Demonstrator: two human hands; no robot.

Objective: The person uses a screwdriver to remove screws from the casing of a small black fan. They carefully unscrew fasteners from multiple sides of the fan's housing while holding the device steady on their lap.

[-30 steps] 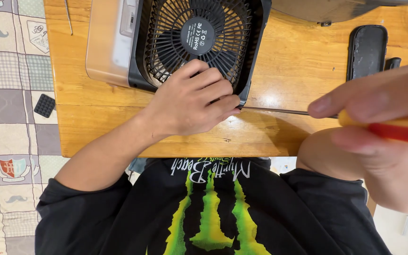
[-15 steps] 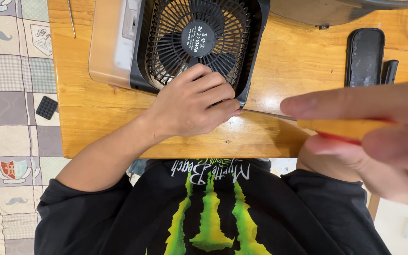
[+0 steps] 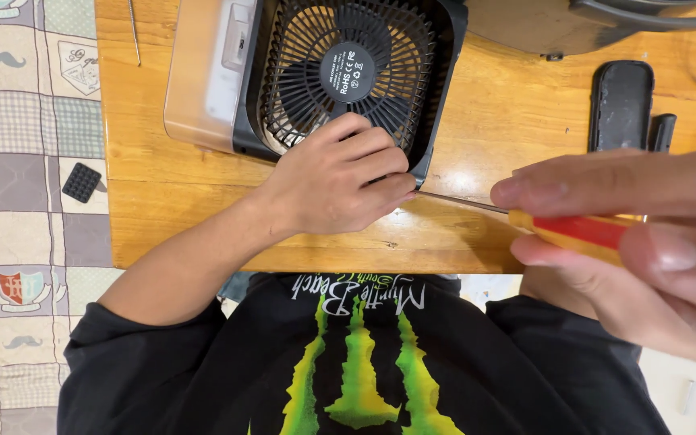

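On wooden table (image 3: pixel 163 209), left hand (image 3: pixel 340 181) pressing fan (image 3: pixel 348 72), screwdriver (image 3: pixel 557 227) beside

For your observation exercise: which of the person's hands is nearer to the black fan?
The left. The left hand rests on the fan grille and corner; the right hand holds a screwdriver off to its side.

Screwdriver (image 3: pixel 525 219) tip is hidden behind the left hand (image 3: pixel 340 181) at the fan's (image 3: pixel 348 72) lower corner, so contact with any screw can't be told. Right hand (image 3: pixel 646 242) is close to the lens, blurred and cut off by the right edge; its grip covers most of the handle. Fan top and the grey object (image 3: pixel 557 24) above it are cropped by the top edge. Small black pad (image 3: pixel 81 182) on the quilt: too small to identify.
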